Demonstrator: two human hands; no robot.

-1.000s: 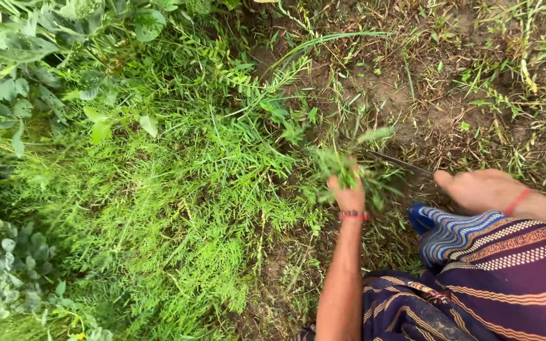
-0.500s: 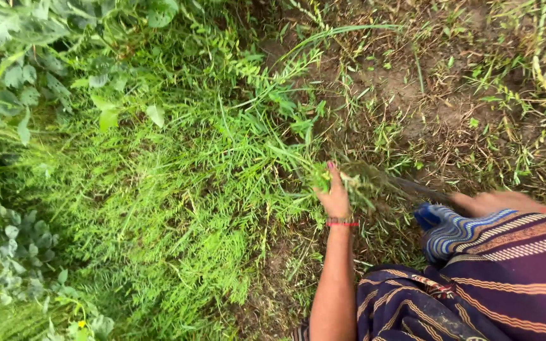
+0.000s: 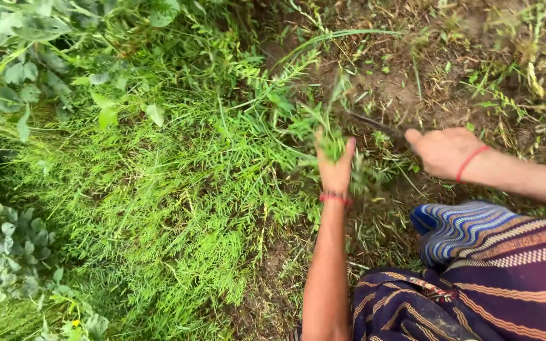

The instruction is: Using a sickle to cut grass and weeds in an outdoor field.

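My left hand (image 3: 334, 167), a red band at its wrist, grips a bunch of green grass (image 3: 328, 136) at the edge of a thick grass patch (image 3: 178, 189). My right hand (image 3: 445, 151), also with a red wrist band, is closed round the handle of a thin dark blade (image 3: 368, 122) that reaches left toward the held bunch. The blade's tip is lost among the stems. My striped purple skirt (image 3: 475, 284) covers the lower right.
Bare brown soil with cut stubble (image 3: 450, 69) lies at the upper right. Broad-leaved plants (image 3: 26, 69) stand at the upper left and grey-green leafy plants (image 3: 7, 240) at the lower left.
My left hand went from flat against the grass to closed on a bunch. My right hand moved back into full view with the blade, which now points at the bunch.
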